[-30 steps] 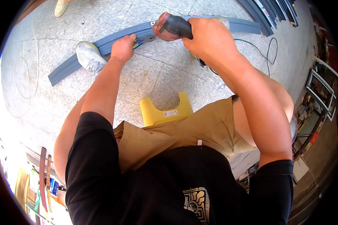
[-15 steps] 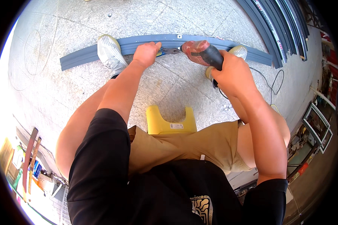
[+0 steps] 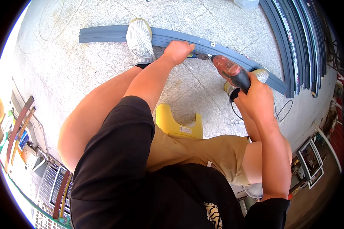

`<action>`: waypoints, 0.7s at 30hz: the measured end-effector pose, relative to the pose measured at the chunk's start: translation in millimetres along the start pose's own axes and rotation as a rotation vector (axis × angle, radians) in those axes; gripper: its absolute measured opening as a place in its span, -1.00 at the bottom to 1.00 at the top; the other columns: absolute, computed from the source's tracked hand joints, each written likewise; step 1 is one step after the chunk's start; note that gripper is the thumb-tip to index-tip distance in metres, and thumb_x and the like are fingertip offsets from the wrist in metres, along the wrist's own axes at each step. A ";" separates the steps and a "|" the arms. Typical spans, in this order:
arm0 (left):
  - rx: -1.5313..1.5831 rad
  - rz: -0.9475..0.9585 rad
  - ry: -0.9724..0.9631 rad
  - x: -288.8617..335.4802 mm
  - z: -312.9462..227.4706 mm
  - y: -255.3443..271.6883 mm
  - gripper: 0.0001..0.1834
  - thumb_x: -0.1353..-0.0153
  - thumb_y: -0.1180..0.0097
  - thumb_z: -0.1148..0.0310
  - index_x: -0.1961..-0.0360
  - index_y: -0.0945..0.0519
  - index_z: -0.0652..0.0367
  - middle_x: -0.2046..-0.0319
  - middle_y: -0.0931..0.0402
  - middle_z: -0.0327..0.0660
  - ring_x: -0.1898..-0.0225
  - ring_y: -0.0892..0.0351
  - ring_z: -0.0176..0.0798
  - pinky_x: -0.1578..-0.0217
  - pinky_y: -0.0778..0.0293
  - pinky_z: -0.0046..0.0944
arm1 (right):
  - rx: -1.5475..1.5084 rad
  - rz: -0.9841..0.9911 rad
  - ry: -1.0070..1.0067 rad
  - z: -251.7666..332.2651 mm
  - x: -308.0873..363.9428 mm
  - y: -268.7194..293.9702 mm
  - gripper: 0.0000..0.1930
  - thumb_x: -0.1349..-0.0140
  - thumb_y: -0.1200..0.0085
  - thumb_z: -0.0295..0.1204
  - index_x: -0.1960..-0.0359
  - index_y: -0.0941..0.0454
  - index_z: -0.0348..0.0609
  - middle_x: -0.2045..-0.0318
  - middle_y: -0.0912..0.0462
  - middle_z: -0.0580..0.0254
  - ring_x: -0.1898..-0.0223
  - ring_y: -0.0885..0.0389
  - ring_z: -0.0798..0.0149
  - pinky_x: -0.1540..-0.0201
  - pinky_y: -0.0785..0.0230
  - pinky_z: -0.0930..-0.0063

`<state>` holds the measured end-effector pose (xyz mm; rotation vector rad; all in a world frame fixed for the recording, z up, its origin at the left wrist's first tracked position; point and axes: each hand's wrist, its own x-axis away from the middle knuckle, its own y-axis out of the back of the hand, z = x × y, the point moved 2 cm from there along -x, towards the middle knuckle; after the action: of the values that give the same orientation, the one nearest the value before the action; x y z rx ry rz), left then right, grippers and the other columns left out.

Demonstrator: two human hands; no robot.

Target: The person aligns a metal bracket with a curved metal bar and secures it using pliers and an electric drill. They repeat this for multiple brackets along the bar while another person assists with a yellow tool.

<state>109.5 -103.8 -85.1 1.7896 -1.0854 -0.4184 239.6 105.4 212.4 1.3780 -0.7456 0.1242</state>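
My right hand [image 3: 258, 95] is wrapped around the black rear of a red and black power drill [image 3: 227, 68], its nose pointing toward a long grey metal profile [image 3: 107, 33] on the floor. Closed around the handles of pliers [image 3: 199, 55] with blue and yellow grips, my left hand [image 3: 178, 52] rests against the profile's near edge. The dark plier jaws meet the drill's nose; what they grip is too small to make out. A small whitish square piece [image 3: 213, 44] sits on the profile just beyond the jaws. My left shoe [image 3: 139, 40] presses on the profile.
Several long dark profiles [image 3: 290, 49] lie at the far right. A yellow plastic stool [image 3: 181, 128] is beneath me. A black cord [image 3: 284, 114] loops on the floor by my right leg. Clear plastic [image 3: 246, 4] lies at the far edge, and white frames [image 3: 311, 160] stand at right.
My view has turned, so the profile now slants down to the right in the picture. Both hands keep their holds on pliers and drill, with the drill nose still at the jaws.
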 end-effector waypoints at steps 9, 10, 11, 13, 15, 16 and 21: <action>-0.020 0.000 0.028 -1.8 0.0 -3.5 -0.83 -0.34 -0.17 0.46 0.06 -0.58 0.09 0.20 -0.74 -0.03 0.11 -0.80 0.14 0.14 -0.71 0.12 | -0.042 -0.037 -0.012 -5.4 -1.0 -5.2 -0.45 -0.17 -0.31 -0.40 -0.26 -0.67 -0.09 0.20 -0.83 -0.26 0.10 -0.82 -0.32 -0.06 -0.64 -0.12; -0.017 0.000 0.027 -2.0 -1.0 -3.0 -0.83 -0.34 -0.17 0.46 0.06 -0.58 0.09 0.20 -0.74 -0.03 0.11 -0.80 0.14 0.14 -0.71 0.12 | -0.051 -0.048 -0.019 -7.8 -1.2 -6.7 -0.44 -0.14 -0.31 -0.40 -0.27 -0.68 -0.03 0.19 -0.84 -0.23 0.10 -0.83 -0.30 -0.08 -0.65 -0.12; -0.019 0.008 0.024 -2.1 -0.1 -2.5 -0.83 -0.34 -0.17 0.46 0.06 -0.59 0.08 0.20 -0.75 -0.03 0.11 -0.81 0.13 0.15 -0.71 0.12 | -0.051 -0.047 -0.017 -7.1 -1.4 -6.1 -0.44 -0.14 -0.31 -0.40 -0.27 -0.68 -0.03 0.19 -0.84 -0.23 0.10 -0.83 -0.30 -0.08 -0.65 -0.12; -0.020 0.017 0.024 -1.3 1.1 -2.2 -0.83 -0.34 -0.17 0.46 0.06 -0.59 0.08 0.20 -0.75 -0.03 0.11 -0.81 0.13 0.16 -0.71 0.12 | -0.067 -0.017 -0.031 -6.1 -1.0 -4.7 -0.42 -0.14 -0.31 -0.39 -0.28 -0.67 -0.04 0.17 -0.84 -0.23 0.08 -0.82 -0.30 -0.09 -0.65 -0.10; -0.001 0.017 0.019 -1.1 1.3 -0.9 -0.82 -0.34 -0.16 0.46 0.04 -0.59 0.08 0.19 -0.75 -0.03 0.10 -0.81 0.14 0.14 -0.71 0.11 | -0.065 -0.010 -0.043 -3.0 0.4 -3.9 -0.42 -0.14 -0.30 -0.39 -0.28 -0.67 -0.03 0.17 -0.84 -0.23 0.08 -0.82 -0.30 -0.09 -0.65 -0.10; -0.001 0.017 0.021 -1.2 1.1 -0.3 -0.82 -0.34 -0.16 0.46 0.04 -0.59 0.08 0.19 -0.75 -0.03 0.10 -0.81 0.14 0.14 -0.71 0.11 | -0.064 -0.004 -0.057 -2.0 0.7 -4.0 -0.43 -0.14 -0.30 -0.40 -0.27 -0.68 -0.03 0.17 -0.84 -0.23 0.07 -0.82 -0.30 -0.09 -0.65 -0.10; 0.009 0.038 0.029 -1.4 0.8 2.2 -0.79 -0.35 -0.16 0.46 0.00 -0.60 0.06 0.16 -0.75 -0.02 0.08 -0.80 0.15 0.11 -0.70 0.12 | -0.057 -0.025 -0.029 -4.6 -1.4 -3.8 -0.43 -0.12 -0.31 -0.41 -0.25 -0.68 -0.10 0.18 -0.84 -0.22 0.07 -0.82 -0.31 -0.09 -0.65 -0.10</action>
<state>107.1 -103.4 -83.9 1.7750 -1.1011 -0.3641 242.3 109.2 208.5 1.3366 -0.7503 0.0628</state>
